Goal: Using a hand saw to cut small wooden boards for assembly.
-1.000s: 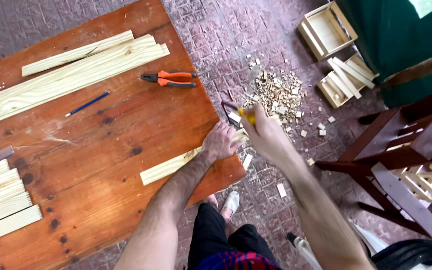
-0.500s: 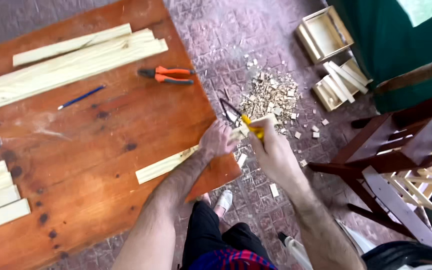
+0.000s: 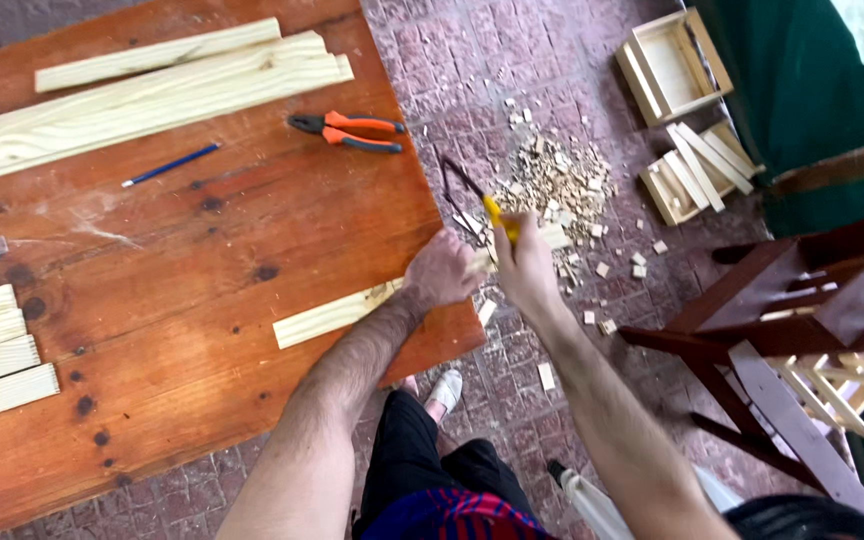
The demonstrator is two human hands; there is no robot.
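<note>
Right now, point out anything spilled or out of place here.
Wood offcuts lie scattered in a heap on the brick floor beside the table. A wooden strip overhangs the table edge, pinned by the left hand.

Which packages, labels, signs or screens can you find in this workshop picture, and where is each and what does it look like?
No packages, labels, signs or screens show here: only bare wood, hand tools and open wooden boxes on the brick floor.
</note>
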